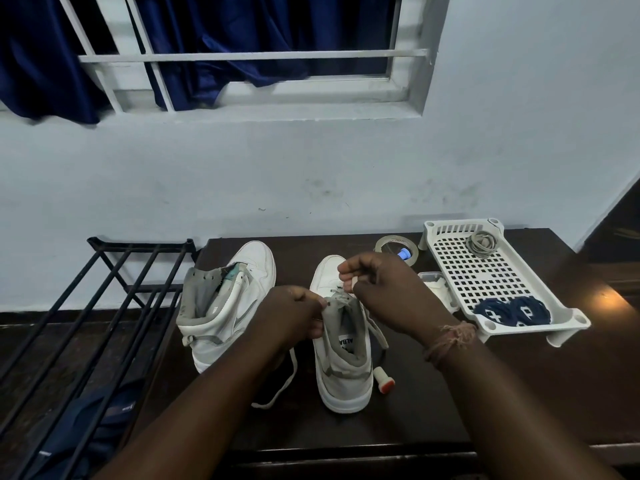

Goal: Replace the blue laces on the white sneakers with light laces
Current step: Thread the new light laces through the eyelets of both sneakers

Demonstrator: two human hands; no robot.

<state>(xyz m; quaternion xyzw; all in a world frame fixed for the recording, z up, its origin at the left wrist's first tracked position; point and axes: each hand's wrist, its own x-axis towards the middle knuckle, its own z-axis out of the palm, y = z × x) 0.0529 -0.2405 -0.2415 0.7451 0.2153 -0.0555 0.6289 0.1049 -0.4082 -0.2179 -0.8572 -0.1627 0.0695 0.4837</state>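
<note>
— On the dark table (433,393), near the middle, stands the right sneaker (343,358), and both hands work at its upper eyelets. How far is the work?

— I think about half. The blue laces (512,311) are already out; they lie coiled in the white tray (491,271) at the right. This shoe carries a light lace (341,299) across its front rows, and one loose end (280,382) trails down on the table.

— And the hands?

— The left hand (294,317) pinches the lace at the tongue edge. The right hand (377,289) has its fingers curled on the other end, lifted a little above the shoe.

— What is left?

— The top rows here, it seems. The left sneaker (228,306) just beside has no lace that I can see. A grey bundle (481,242) at the far end of the tray may be its lace, but I cannot be sure.
</note>
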